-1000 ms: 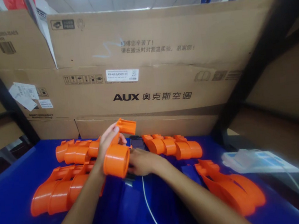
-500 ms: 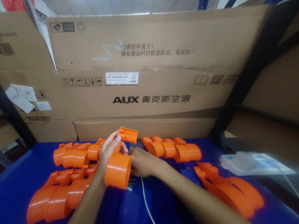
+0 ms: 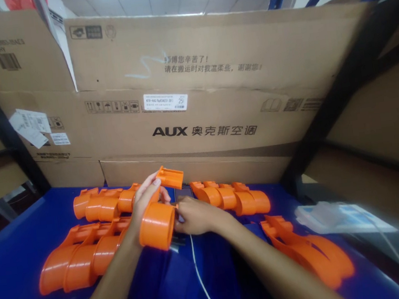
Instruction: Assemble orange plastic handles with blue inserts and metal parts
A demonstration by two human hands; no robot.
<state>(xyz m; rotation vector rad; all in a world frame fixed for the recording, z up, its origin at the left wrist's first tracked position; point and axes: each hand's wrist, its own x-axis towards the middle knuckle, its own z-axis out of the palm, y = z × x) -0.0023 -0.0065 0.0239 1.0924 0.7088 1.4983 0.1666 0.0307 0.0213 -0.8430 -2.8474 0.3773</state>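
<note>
Held up over the blue table (image 3: 12,247), just in front of the body: 1 orange plastic part (image 3: 158,216), with a fat round tube end facing the camera and a flat clip end (image 3: 169,177) pointing up and away.

Left hand (image 3: 141,205) wrapped around the narrow middle, fingers curled over the top, thumb side hidden behind the tube. Right hand (image 3: 194,216) pressed against the tube's right side, fingers bent in, pinching or pushing something too small to make out.

Looks hard and hollow, like a toy pipe. Probably light, easy to lift with 1 hand. Smooth and a bit shiny, so maybe slippery on the round end. Best grabbed at the thin waist, where fingers can close all the way around. Thin clip end likely the weakest spot, so better not squeezed or bent.

Lying flat on the table: more orange parts in rows, to the left (image 3: 85,251), behind (image 3: 233,196) and to the right (image 3: 310,252). Dark phone (image 3: 184,192) just behind the hands, white cable (image 3: 199,274) running down toward the body. Big cardboard boxes (image 3: 200,96) standing at the back.
</note>
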